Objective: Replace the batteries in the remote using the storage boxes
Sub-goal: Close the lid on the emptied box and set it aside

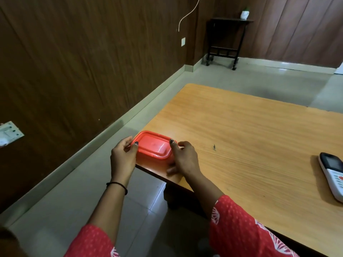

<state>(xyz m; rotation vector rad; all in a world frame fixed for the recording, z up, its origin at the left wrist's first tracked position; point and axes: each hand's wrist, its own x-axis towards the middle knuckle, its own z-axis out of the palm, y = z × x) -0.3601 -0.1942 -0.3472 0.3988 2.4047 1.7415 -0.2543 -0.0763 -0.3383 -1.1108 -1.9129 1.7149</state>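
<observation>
Both hands grip the box [147, 160] between them, left hand [123, 157] and right hand [185, 161] at its ends. Probably best: one pins the base, the other peels the lid [154, 145] up from a corner.

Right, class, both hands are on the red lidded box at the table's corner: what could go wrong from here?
1. The red box sits at the table's corner edge; if the lid pops off suddenly, the box may slide to the floor and spill whatever it holds.
2. The left hand and right hand grip opposite ends; uneven prying could tip it.
3. The remote lies far right, partly out of view, easy to knock unnoticed.
</observation>
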